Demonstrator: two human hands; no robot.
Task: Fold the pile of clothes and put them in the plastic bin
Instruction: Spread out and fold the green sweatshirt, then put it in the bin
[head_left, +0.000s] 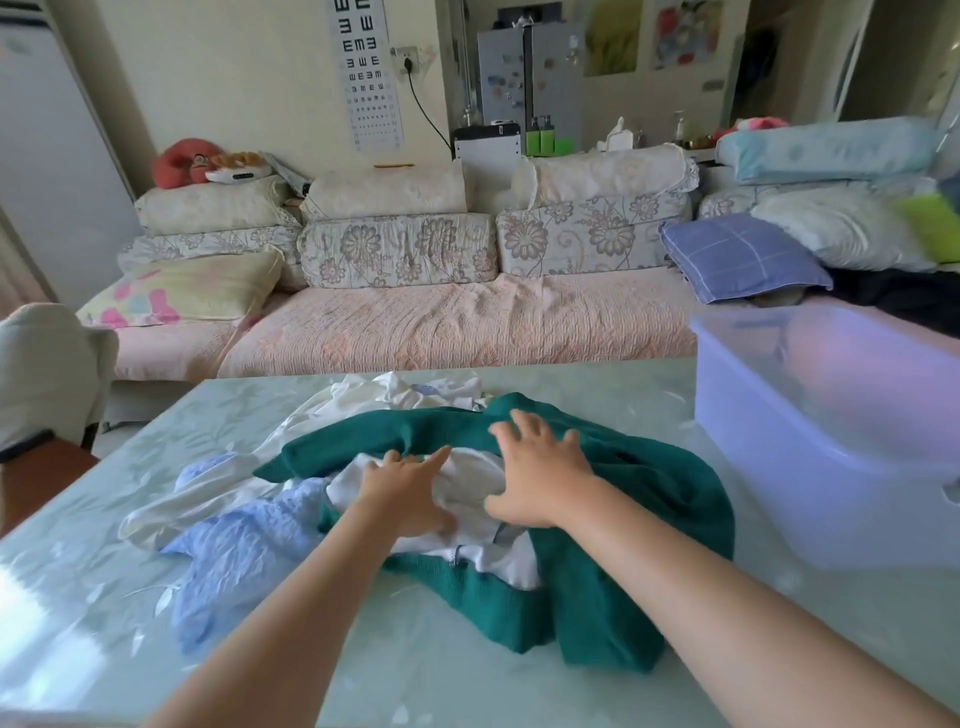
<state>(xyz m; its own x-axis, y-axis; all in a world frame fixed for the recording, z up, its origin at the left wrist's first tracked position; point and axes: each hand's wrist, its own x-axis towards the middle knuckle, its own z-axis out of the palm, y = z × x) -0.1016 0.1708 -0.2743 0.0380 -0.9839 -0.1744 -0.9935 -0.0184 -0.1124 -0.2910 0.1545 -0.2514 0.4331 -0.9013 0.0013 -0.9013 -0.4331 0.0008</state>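
Observation:
A loose pile of clothes lies in the middle of the pale green table. A dark green knitted garment wraps around a white garment. A light blue textured garment spreads out at the left, and more white cloth is bunched at the back. My left hand rests on the white garment with its fingers stretched forward. My right hand lies with spread fingers where the white garment meets the green one. A translucent plastic bin stands on the table at the right.
Behind the table runs a sofa with a pink cover and several cushions. A chair back draped in white cloth stands at the left edge. The table's near part in front of the pile is bare.

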